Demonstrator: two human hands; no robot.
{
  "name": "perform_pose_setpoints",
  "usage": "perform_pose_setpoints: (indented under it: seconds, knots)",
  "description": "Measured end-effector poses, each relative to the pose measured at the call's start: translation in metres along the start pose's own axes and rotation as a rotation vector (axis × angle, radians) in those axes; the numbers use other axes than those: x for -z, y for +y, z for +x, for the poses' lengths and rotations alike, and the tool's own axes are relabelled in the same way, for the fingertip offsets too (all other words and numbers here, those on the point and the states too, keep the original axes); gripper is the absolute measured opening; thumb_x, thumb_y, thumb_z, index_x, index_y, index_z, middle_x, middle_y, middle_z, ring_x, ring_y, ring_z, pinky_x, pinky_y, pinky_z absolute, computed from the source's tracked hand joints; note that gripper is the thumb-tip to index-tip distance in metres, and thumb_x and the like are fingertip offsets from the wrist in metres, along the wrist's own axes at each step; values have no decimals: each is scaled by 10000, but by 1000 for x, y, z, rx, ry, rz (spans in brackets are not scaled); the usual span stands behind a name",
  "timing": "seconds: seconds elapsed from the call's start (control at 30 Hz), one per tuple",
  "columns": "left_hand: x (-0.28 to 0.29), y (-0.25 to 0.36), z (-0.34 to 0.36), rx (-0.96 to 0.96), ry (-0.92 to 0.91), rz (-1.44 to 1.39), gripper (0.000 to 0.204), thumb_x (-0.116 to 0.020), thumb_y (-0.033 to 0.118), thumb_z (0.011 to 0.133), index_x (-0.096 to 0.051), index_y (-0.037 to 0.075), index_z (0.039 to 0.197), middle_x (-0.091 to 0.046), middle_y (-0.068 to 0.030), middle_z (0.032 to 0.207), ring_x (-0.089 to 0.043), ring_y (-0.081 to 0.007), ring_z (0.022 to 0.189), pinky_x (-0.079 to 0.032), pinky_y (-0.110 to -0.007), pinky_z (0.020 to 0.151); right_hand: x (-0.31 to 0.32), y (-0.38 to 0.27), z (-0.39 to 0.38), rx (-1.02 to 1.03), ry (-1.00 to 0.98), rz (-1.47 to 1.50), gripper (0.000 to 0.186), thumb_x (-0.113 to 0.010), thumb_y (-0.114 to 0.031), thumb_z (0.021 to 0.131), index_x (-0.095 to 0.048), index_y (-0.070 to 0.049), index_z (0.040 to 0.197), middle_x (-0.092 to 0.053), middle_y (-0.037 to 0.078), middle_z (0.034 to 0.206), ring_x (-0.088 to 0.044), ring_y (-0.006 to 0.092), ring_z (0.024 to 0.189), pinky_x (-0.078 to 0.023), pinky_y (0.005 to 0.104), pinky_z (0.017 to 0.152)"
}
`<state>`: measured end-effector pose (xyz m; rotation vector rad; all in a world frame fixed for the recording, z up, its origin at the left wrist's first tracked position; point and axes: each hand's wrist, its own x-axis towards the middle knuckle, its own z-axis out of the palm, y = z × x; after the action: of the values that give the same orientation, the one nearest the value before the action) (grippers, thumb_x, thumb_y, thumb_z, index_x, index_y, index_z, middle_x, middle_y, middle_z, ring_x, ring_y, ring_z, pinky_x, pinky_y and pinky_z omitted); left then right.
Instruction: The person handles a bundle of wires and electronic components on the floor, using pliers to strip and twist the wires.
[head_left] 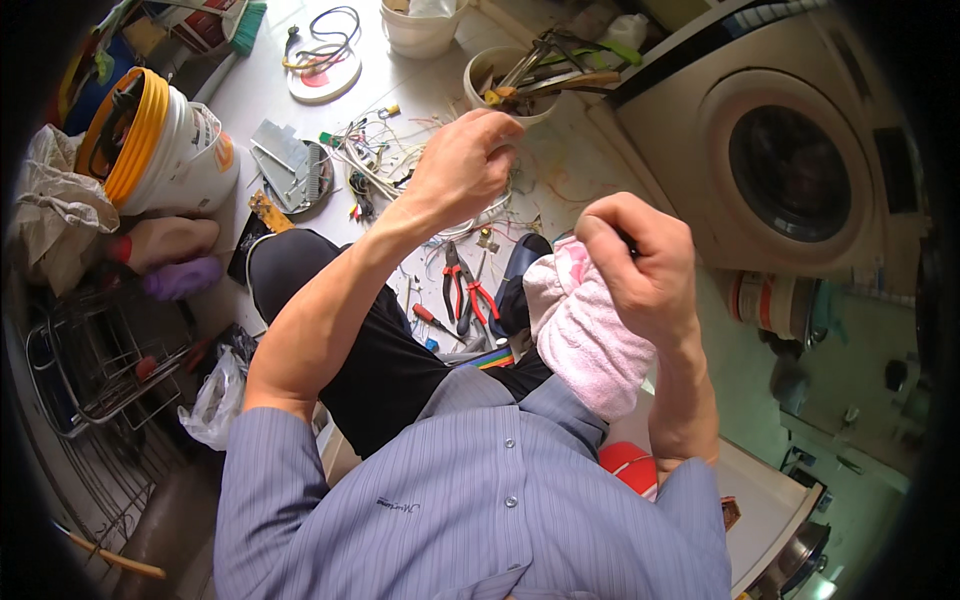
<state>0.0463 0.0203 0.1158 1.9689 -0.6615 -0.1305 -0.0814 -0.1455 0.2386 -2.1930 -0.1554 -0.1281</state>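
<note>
My right hand (640, 260) is closed in a fist at the top of a pale pink terry towel (590, 325), which hangs in folds over my right thigh. My left hand (460, 170) is raised in front of me with its fingers curled inward; whatever they may hold is hidden. Below and beyond it, a tangle of white cable (365, 165) with small electronic parts lies on the floor. Between my legs are red-handled pliers (470, 290) and a red-handled screwdriver (432, 322).
A tool bucket (490, 75) stands ahead, left of a front-loading washing machine (760, 150). To the left are a white bucket with a yellow rim (180, 150), a wire rack (110, 360) and a plastic bag (215, 405). A coiled cable (325, 50) lies farther off.
</note>
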Motion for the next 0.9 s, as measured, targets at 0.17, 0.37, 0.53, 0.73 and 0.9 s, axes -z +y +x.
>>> perform_pose_setpoints:
  seconds: [0.17,0.37,0.53,0.73,0.9]
  knots:
    - [3,10,-3,190,-482,-836,432,-583,369,1036,-675,-12,1219,-705,-107,1188,-668,-196,1087,-502,-355,994,7,5,-3,-52,8,-5,65,-628,-27,927,-653,20,891,-619,54,718,-546,94,635,-452,260,584]
    - [-7,13,-14,75,-880,-751,376,-694,305,984,-701,-26,1162,-734,-81,1114,-657,-152,1079,-492,-316,1011,29,5,-4,-73,219,276,104,-615,-56,968,-645,26,911,-581,-25,774,-468,35,656,-371,198,576]
    - [-23,11,-18,1,-865,-356,241,-692,239,963,-716,18,1058,-732,-84,935,-674,-170,910,-518,-334,847,71,14,-12,55,385,648,112,-591,-66,989,-637,30,954,-524,-3,739,-341,38,550,-241,215,492]
    - [-42,3,-30,-39,-827,-247,236,-681,247,956,-712,24,1025,-702,-99,878,-656,-196,838,-507,-349,788,127,23,-39,88,492,765,138,-554,-79,1025,-621,16,950,-346,-31,673,-257,52,531,-212,230,473]
    - [-46,12,-35,157,-938,-528,206,-661,204,964,-706,5,995,-702,-56,848,-666,-136,811,-529,-305,758,159,48,-95,-50,705,603,153,-547,-92,1024,-609,8,926,-354,-33,673,-256,54,526,-207,236,478]
